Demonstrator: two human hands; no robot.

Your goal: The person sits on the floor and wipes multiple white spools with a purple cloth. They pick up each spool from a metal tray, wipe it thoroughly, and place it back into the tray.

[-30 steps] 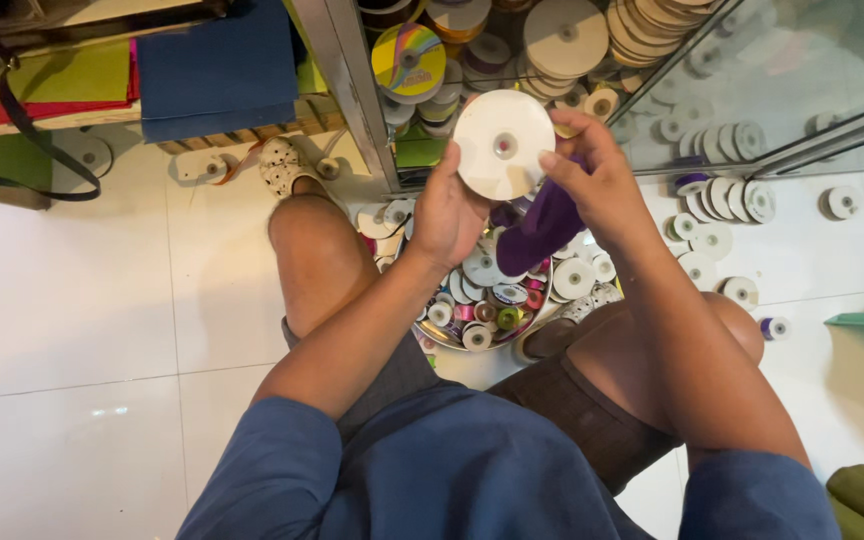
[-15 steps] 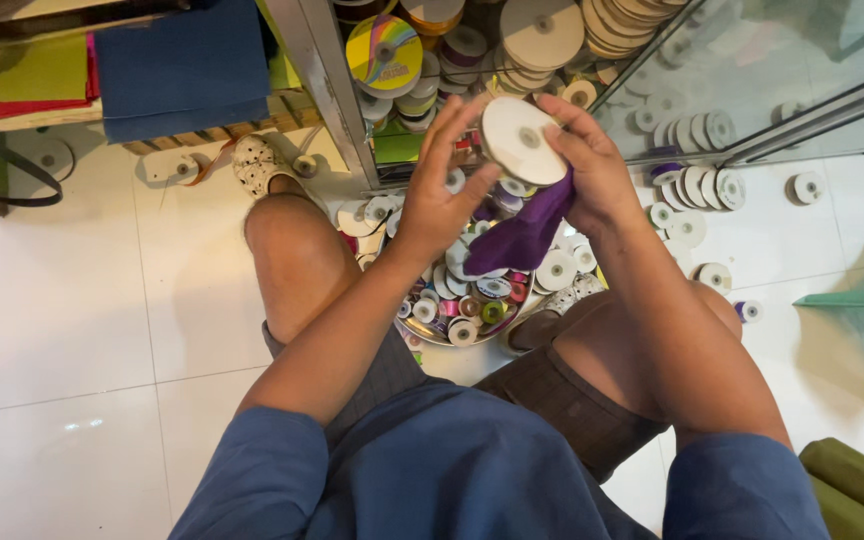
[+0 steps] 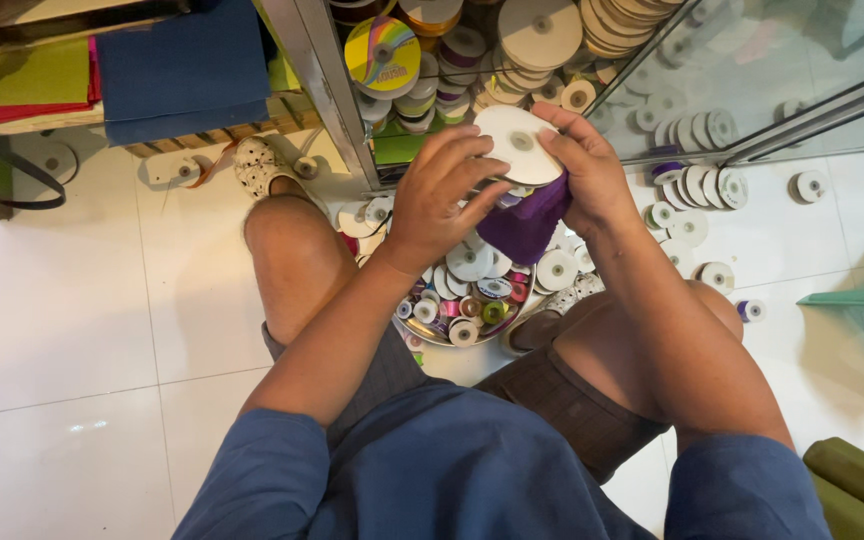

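1. Left hand raised in front of the chest, fingers curled together onto the near edge of a white ribbon spool, pinching its flat disc from the left.
2. Right hand wrapped over the spool's far right edge, fingers clamped on the rim; same hand also pressed against a purple cloth bunched just under the spool.
3. Spool held between both hands, tilted with its flat face toward the camera, small hub hole showing at the middle; positioned above the lap and just in front of the glass cabinet.
4. Purple cloth hung touching the spool's underside, draped down toward the bowl below.
5. Round bowl of small mixed-colour ribbon rolls rested on the white tiled floor between the bare knees, directly beneath the hands.
6. Loose white spools scattered on the floor to the right, beside the cabinet's lower rail.
7. More spools stacked inside the cabinet, among them a rainbow-faced roll near the metal frame.
8. Blue folded sheets lay on a low shelf at upper left, beside green and red ones.
9. Patterned sandal seen on the left foot, near the shelf's base.
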